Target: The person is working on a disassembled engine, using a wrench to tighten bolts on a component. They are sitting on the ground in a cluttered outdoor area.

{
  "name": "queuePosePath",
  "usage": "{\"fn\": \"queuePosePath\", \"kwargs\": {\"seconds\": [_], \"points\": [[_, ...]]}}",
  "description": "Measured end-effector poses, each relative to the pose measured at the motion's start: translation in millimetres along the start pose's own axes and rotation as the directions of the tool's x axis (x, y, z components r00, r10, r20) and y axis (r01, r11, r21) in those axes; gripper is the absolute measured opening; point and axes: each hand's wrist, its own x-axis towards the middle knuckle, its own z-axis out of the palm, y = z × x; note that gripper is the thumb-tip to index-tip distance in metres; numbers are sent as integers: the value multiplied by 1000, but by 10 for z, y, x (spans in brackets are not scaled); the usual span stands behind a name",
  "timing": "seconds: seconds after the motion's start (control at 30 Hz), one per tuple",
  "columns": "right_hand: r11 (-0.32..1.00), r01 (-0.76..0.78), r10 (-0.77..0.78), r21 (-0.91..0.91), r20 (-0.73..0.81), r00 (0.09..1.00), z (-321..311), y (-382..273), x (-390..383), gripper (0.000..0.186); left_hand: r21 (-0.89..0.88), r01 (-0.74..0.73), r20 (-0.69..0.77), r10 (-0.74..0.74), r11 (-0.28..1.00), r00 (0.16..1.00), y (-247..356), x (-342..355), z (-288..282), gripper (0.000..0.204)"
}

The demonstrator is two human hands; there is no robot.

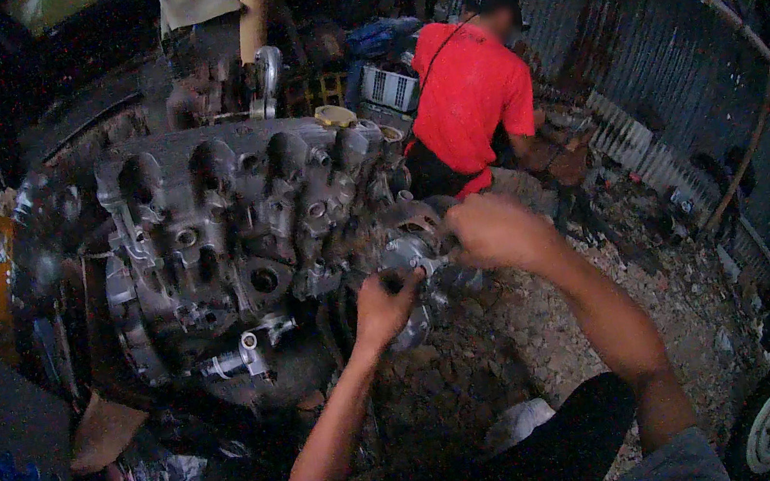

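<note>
Now the left hand (385, 311) works at a round silvery metal part (406, 253) on the dark-grey metal engine's right end, the right hand (499, 233) curled just beside; what either grips, I can't tell. Markings blur. Beyond, a red-shirted person (473, 93) hunches low.

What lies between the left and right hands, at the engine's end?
In the head view, a silvery metal part of the engine lies between the left hand and the right hand; dimness and blur hide its exact shape.
</note>
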Motion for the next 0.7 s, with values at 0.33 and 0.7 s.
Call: {"fn": "queuePosePath", "kwargs": {"seconds": [0.33,0.7], "points": [[926,-183,272,331,-244,931,943,-724,-724,41,144,63,-90,-50,988,995,141,-140,-54,36],[573,-226,741,787,-381,553,1712,-1196,-583,42,269,-159,-106,193,950,976,83,-113,85,31]]}}
